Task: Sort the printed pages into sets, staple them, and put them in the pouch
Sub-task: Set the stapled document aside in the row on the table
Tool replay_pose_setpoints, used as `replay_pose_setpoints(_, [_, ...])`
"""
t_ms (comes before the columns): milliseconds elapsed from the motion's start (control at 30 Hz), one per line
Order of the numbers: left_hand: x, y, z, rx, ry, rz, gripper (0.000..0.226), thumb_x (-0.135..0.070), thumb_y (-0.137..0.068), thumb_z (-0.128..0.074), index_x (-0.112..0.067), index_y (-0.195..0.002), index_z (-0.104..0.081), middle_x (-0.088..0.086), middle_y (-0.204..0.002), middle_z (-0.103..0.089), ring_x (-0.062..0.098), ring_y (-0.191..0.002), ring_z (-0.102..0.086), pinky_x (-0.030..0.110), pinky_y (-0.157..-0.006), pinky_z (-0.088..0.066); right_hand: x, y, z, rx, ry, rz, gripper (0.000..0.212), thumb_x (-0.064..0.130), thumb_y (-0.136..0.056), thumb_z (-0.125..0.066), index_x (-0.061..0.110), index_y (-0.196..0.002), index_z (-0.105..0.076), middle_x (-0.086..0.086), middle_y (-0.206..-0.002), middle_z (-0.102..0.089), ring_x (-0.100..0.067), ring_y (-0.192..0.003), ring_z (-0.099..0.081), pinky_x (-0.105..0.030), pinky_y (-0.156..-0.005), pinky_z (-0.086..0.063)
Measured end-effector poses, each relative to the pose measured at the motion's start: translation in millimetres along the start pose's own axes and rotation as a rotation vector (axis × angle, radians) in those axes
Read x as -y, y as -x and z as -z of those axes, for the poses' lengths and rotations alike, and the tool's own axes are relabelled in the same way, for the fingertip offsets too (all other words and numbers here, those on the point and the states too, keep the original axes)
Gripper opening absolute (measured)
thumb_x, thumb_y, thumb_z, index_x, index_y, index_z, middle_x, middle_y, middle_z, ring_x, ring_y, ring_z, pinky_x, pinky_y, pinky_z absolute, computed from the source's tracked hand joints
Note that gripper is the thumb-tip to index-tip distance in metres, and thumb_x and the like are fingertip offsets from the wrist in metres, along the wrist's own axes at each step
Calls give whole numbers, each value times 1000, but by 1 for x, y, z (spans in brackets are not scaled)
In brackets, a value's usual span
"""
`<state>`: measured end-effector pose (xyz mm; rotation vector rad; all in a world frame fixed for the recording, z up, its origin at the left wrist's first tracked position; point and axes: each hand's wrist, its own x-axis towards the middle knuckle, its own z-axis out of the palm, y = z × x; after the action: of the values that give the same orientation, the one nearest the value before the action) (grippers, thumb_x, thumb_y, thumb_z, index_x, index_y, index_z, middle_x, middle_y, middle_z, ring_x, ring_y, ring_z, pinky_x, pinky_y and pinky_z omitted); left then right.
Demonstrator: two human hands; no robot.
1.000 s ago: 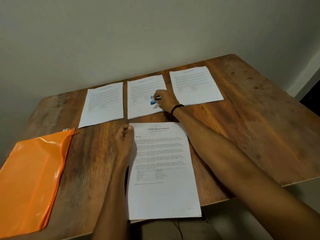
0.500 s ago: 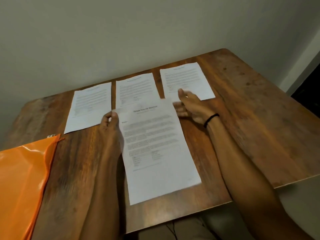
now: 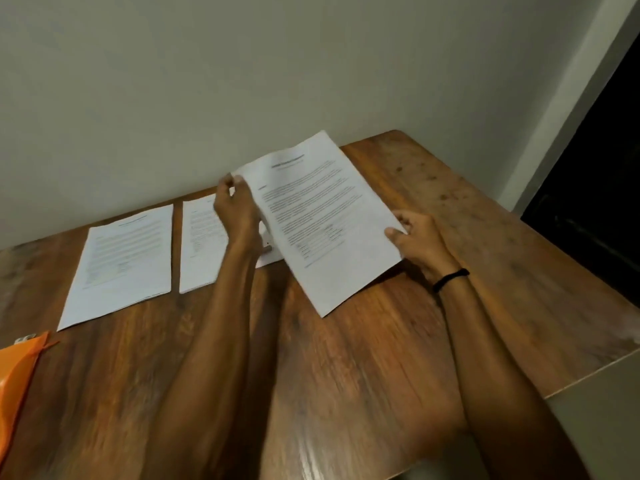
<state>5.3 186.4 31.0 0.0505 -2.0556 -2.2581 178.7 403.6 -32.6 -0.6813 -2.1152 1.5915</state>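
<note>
While hands pinch it, white printed page

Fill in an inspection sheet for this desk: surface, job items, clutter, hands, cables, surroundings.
Surface: brown wooden table, stained grain.
Job's things: white printed pages held tilted above the table; left white paper stack and middle white paper stack lying flat; orange plastic pouch at the left edge.
Clutter: nothing seen.
Hands: left hand pinches the pages' top corner; right hand grips their right edge.
Cables: nothing seen.
Surroundings: plain pale wall; dark doorway on the right.
</note>
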Motion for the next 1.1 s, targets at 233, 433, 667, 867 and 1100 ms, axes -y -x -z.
replay_pose_setpoints(233, [36, 8, -85, 602, -739, -305, 79, -54, -96, -55, -21, -158, -20, 6, -155, -43, 26, -140, -43, 47, -116, -32, -14, -86, 70, -401, 247, -81, 35, 2, -87, -50, 9, -114, -71, -6, -102, -70, -31, -97, -67, -28, -74, -50])
replay_pose_setpoints(433, [129, 28, -74, 627, -1321, -378, 89, -88, -85, -10, -38, -158, -14, 0, -168, -5, 30, -155, -2, 58, -122, 1, -52, -134, 85, -384, 626, -162, 43, 9, -89, -56, 8, -131, -60, -22, -124, -63, -42, -111, -57, -39, -93, -47])
replay_pose_setpoints(667, [132, 27, -75, 504, -1290, -454, 82, -83, -87, -16, -37, -154, -26, 2, -166, -19, 32, -153, -13, 58, -122, -3, -69, -144, 70, -492, 845, -215, 42, 12, -88, -62, 13, -129, -55, -24, -128, -47, -41, -120, -43, -48, -103, -36])
replay_pose_setpoints(867, [131, 26, -75, 509, -1289, -460, 80, -80, -86, -21, -36, -152, -29, 2, -166, -20, 33, -153, -15, 58, -123, -5, -66, -132, 63, -633, 864, -101, 34, 25, -99, -57, 11, -130, -54, -20, -129, -51, -35, -119, -46, -45, -100, -40])
replay_pose_setpoints(1100, [122, 35, -72, 477, -1202, -499, 78, -74, -86, -34, -27, -149, -39, 6, -163, -27, 29, -152, -18, 48, -123, 0, -55, -66, 16, -339, 895, 99, 61, 44, -83, -66, 18, -137, -52, -13, -141, -42, -31, -131, -38, -45, -108, -35])
